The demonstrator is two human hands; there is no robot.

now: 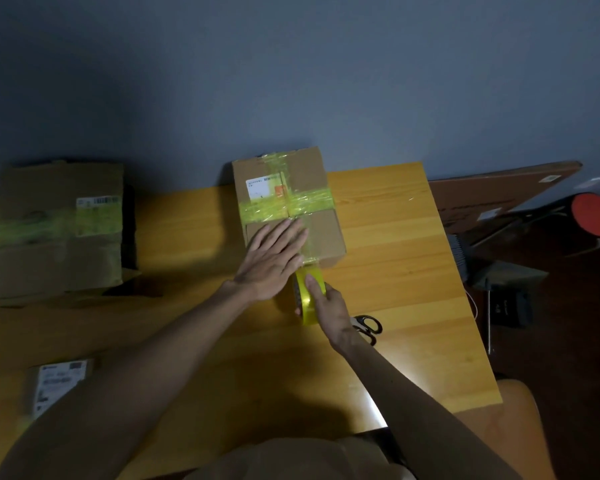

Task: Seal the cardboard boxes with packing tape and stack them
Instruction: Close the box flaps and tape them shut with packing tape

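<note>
While the left hand [272, 259] presses flat on the box [288, 206], the right hand [329, 306] grips the tape roll [309, 299]

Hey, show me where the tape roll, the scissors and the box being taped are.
tape roll [307, 304], head view, on its yellow outer band.
scissors [365, 323], head view, on the black handles.
cardboard box [326, 233], head view, on the bare cardboard top, right of the tape strip.

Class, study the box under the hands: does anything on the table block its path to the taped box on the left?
Nothing visible blocks it: only bare table lies between the cardboard box and the taped box. But a strip seems to tie it to the tape roll in the right hand; cut that first.
</note>
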